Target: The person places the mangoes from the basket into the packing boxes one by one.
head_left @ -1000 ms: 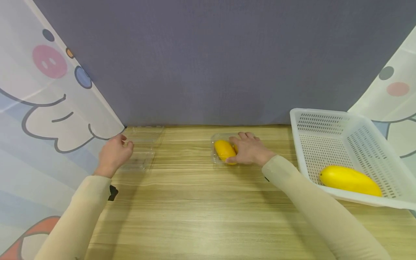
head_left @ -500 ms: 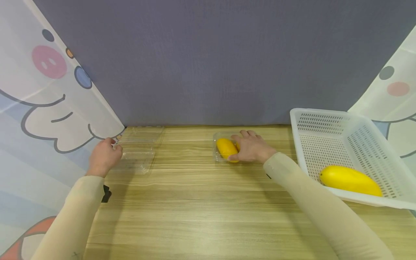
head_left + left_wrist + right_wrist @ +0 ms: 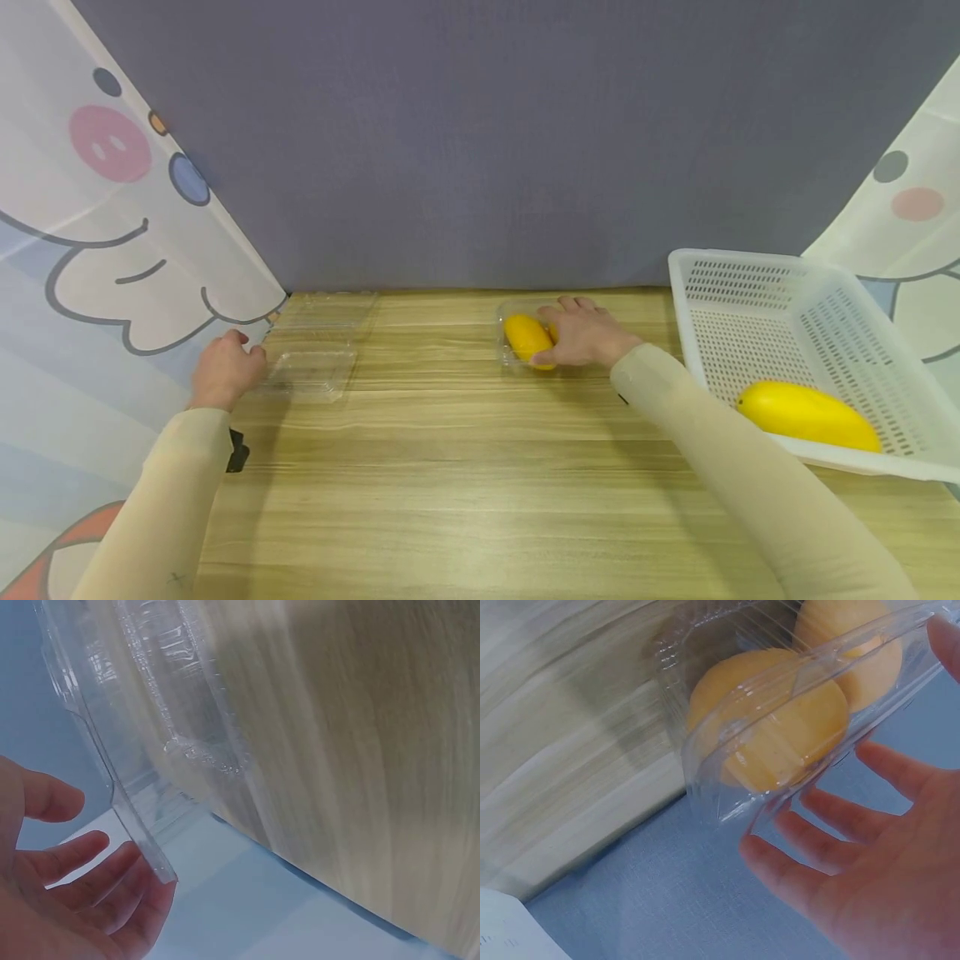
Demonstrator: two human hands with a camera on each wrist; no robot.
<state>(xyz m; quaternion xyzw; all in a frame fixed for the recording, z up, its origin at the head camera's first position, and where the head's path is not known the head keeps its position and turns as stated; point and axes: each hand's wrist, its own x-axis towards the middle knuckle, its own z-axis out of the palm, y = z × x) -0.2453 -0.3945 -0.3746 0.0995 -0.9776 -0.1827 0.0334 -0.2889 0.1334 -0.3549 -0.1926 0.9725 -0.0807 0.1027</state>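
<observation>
My right hand (image 3: 581,333) spans a clear plastic box (image 3: 510,357) at the back middle of the table, thumb at its front and fingers at its far side. Two yellow-orange mangoes lie in it; the left mango (image 3: 528,340) shows fully, the other mango (image 3: 870,652) is mostly behind the hand in the head view. On the left stands a second clear plastic box (image 3: 318,371) with its lid up, nothing inside. My left hand (image 3: 227,369) is beside it, fingers loosely bent, fingertips right at the edge of the clear plastic (image 3: 142,840) in the left wrist view.
A white perforated basket (image 3: 693,350) stands at the right with one long yellow fruit (image 3: 808,415) in it. Behind the wooden table (image 3: 450,492) rises a grey-blue panel (image 3: 480,150). Printed cloth (image 3: 120,250) borders the left side.
The right hand and the mango box have shifted slightly right and back. My left hand has drawn left, away from the middle, and more of the left box's front shows.
</observation>
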